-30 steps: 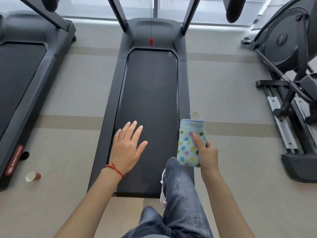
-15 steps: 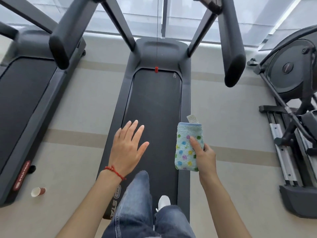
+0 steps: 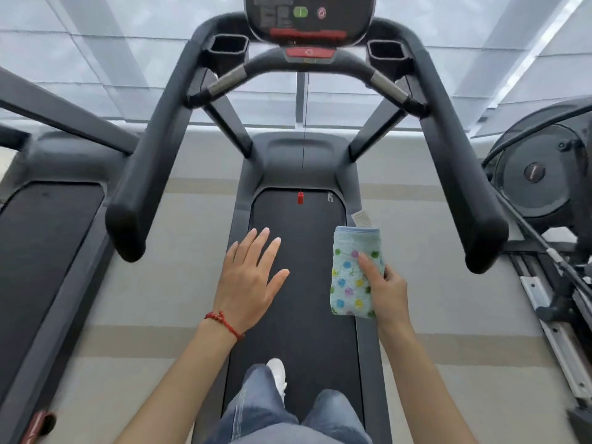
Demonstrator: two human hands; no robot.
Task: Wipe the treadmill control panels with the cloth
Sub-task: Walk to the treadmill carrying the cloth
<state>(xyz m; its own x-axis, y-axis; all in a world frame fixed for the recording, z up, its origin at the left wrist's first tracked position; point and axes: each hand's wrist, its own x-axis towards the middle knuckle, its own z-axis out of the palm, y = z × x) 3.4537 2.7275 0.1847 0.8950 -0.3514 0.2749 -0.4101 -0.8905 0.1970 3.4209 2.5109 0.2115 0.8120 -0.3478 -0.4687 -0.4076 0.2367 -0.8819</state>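
Bright window backlight, blurred, bowed frame edges.

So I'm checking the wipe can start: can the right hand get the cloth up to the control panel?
Probably yes: the right hand holds the cloth, and nothing blocks the way to the control panel.

My folded pale-blue cloth (image 3: 355, 270) with coloured dots stands upright at about four o'clock from centre, white tag on top, well below the dark control panel (image 3: 309, 17) at twelve o'clock.
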